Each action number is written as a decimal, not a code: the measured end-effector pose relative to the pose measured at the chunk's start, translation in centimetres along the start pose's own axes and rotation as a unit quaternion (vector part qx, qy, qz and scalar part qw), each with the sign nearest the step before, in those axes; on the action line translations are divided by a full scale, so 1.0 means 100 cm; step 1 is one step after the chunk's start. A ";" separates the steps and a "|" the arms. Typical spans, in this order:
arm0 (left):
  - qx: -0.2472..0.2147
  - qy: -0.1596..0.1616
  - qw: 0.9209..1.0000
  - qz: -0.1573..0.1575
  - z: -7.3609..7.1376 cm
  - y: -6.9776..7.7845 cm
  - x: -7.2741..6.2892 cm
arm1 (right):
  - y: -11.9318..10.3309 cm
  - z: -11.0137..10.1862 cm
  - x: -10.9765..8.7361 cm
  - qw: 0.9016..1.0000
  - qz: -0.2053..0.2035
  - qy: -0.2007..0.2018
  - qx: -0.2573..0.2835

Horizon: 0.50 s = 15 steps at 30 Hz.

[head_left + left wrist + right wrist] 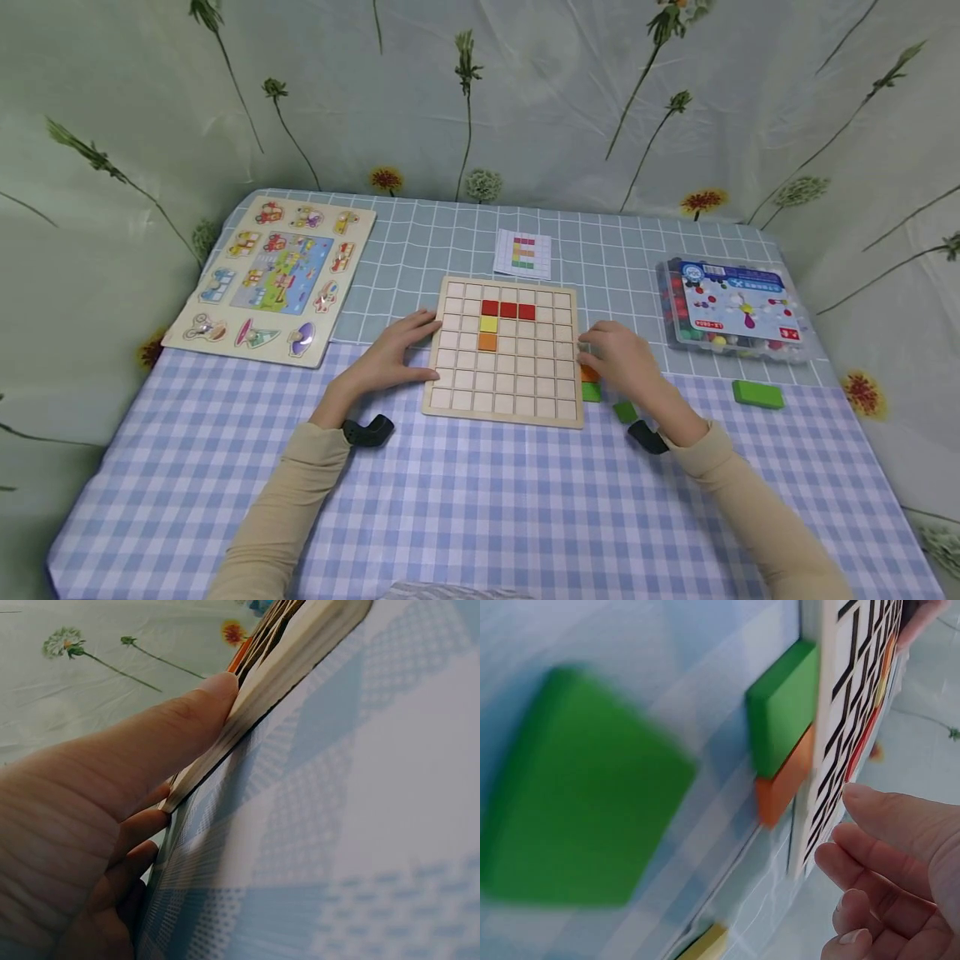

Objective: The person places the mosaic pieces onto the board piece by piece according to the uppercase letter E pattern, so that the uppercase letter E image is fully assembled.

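Observation:
A square wooden grid board (505, 385) lies in the middle of the table. Three red tiles (508, 310) form a row on it, with a yellow tile (488, 324) and an orange tile (487, 342) below the leftmost. My left hand (393, 354) rests on the board's left edge, thumb and fingers spread apart. By the right edge is my right hand (618, 357); its thumb and fingers stand apart in the right wrist view, nothing between them. An orange block (784, 780) and a green block (784, 709) lie against that edge. Another green block (585, 795) is nearer the wrist.
Behind the board lies a pattern card (541, 247). A wooden picture puzzle (318, 329) is at the left, a clear plastic box of coloured pieces (738, 304) at the right. More green blocks (757, 394) sit below the box. A yellow block (705, 943) shows in the right wrist view.

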<state>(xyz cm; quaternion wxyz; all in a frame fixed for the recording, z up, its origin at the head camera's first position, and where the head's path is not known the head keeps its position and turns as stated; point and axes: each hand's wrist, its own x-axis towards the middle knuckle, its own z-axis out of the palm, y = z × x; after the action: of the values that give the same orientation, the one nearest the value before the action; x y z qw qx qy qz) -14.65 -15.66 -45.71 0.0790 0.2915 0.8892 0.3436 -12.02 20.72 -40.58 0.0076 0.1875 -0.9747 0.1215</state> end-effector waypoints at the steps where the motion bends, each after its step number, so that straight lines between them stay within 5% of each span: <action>1: 0.001 0.002 1.000 0.003 0.000 0.000 0.000 | 0.002 -0.001 -0.002 1.000 0.008 -0.003 -0.001; 15: 0.005 0.001 1.000 0.001 0.000 0.001 0.000 | 0.028 -0.009 -0.019 0.999 0.051 -0.007 0.009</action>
<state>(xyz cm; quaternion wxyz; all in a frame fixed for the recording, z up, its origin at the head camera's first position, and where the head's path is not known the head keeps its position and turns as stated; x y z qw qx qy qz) -14.63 -15.60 -45.59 0.0762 0.2920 0.8909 0.3393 -11.30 24.18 -40.47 -0.0069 0.1384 -0.9819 0.1289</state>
